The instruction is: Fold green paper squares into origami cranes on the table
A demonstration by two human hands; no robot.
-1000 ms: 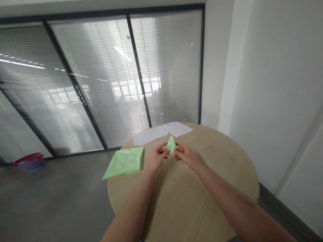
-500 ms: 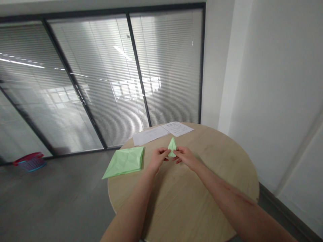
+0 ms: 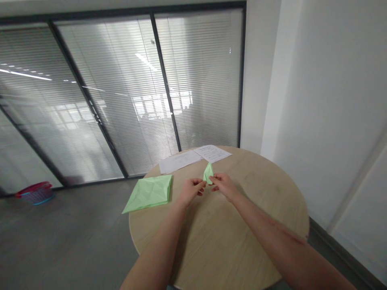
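Toward the round table's (image 3: 272, 189) far edge, a white sheet (image 3: 212, 153) carries print too small to read. Nearer, the folded green paper (image 3: 208, 172) points upward, its right side pinched by the right hand (image 3: 224, 187); the left hand's (image 3: 190, 191) fingertips meet its lower left, gripping or not, I can't tell.

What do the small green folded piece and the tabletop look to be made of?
Small green folded piece: probably matte paper, judging by its sharp creases. Tabletop: pale, low-sheen wood or wood-look laminate; faint grain-like streaks leave both open.
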